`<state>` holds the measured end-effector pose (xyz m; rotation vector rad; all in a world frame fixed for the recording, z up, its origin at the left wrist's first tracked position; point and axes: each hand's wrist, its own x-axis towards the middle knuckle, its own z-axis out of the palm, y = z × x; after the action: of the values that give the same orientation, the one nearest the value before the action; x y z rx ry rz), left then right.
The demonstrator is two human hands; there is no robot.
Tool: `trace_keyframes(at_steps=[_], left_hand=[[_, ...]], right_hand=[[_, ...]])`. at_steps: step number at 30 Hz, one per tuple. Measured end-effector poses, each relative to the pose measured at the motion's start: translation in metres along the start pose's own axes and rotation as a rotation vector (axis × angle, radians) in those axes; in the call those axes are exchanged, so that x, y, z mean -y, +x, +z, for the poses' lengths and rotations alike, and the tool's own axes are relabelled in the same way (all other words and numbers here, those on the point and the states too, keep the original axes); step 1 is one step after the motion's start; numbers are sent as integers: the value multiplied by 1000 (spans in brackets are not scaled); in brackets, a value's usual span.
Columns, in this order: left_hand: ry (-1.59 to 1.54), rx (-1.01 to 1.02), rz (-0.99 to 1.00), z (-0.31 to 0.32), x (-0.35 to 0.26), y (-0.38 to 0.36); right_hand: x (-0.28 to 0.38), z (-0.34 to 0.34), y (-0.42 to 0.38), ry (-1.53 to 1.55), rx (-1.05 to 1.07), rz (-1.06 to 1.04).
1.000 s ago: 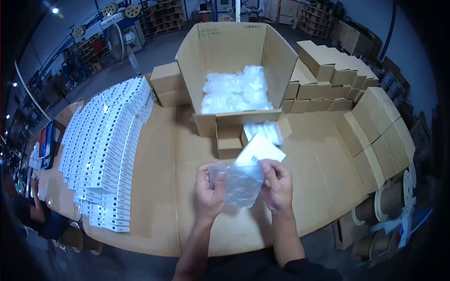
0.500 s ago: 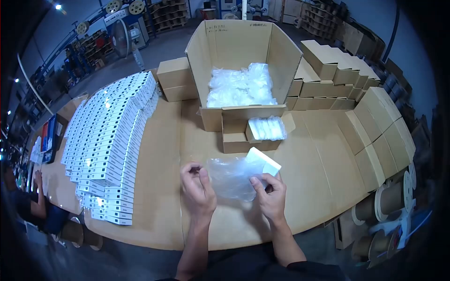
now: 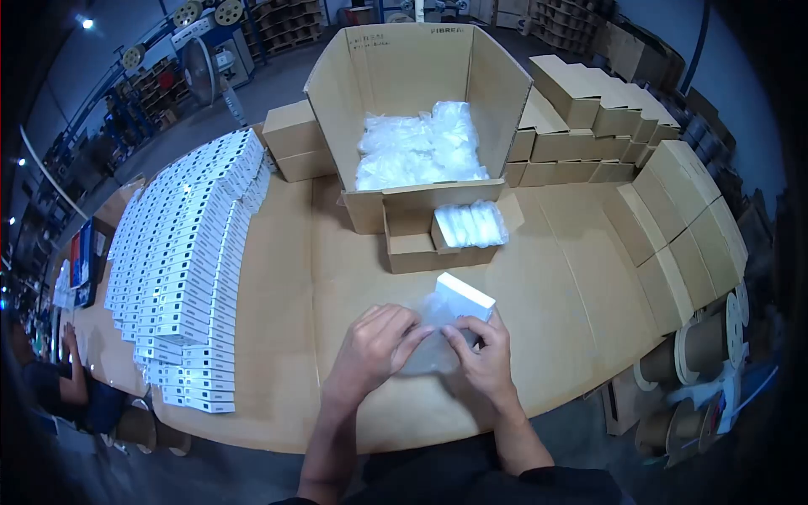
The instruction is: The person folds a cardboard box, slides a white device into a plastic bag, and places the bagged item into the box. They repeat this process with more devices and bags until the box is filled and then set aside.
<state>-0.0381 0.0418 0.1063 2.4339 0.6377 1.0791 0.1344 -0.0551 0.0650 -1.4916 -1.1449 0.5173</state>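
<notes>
A small white box (image 3: 465,298) is in my right hand (image 3: 486,350), its fingers closed round the lower end. My left hand (image 3: 376,347) pinches the edge of a clear plastic bag (image 3: 430,358), its fingertips close to my right thumb. The bag hangs between both hands, just below and left of the white box. Beyond them stands a small open carton (image 3: 438,263) with several plastic-wrapped packs (image 3: 473,225) lined up inside its right part.
Behind is a large open carton (image 3: 421,63) full of clear plastic bags (image 3: 421,147). Stacked white boxes (image 3: 181,252) cover the table's left. Brown cartons (image 3: 581,151) stand at the right and back right. A co-worker's arm (image 3: 74,370) shows at far left.
My left hand has moved right and closed on the bag's edge near my right hand. The bag, spread wide before, is now bunched between the hands. The view has shifted slightly.
</notes>
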Motion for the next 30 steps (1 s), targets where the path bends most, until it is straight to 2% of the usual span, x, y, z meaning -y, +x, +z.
trace_keyframes(at_steps=[6, 9, 12, 13, 16, 17, 20, 23, 25, 26, 28, 30], left_hand=[[46, 88, -143, 7, 16, -1], [-431, 196, -697, 7, 23, -3], [-782, -502, -379, 45, 47, -15], [-721, -551, -255, 45, 56, -14], [-959, -590, -445, 47, 38, -32], [-1098, -421, -588, 44, 30, -41], [-1035, -112, -704, 55, 26, -54], [-803, -137, -680, 55, 20, -50], [-793, -165, -671, 52, 21, -50], [-789, -174, -669, 50, 21, -52], [-737, -157, -668, 49, 26, -56], [-707, -135, -646, 48, 29, -55]], right_hand=[[-7, -16, -3, -144, 237, -43], [-5, -21, -7, -155, 324, -28], [-1, -19, -6, -166, 288, 57], [-3, -17, -6, -156, 240, 36], [-12, -12, -5, -137, 118, -44], [-17, -11, -5, -138, 92, -79], [-15, -8, -4, -130, 129, -105], [-11, -11, -3, -86, 162, -101], [-16, -22, 4, -46, 114, -111], [-14, -29, 9, 105, 42, 32], [-21, -42, 25, 9, -72, -138], [10, -37, 44, 206, -165, -160]])
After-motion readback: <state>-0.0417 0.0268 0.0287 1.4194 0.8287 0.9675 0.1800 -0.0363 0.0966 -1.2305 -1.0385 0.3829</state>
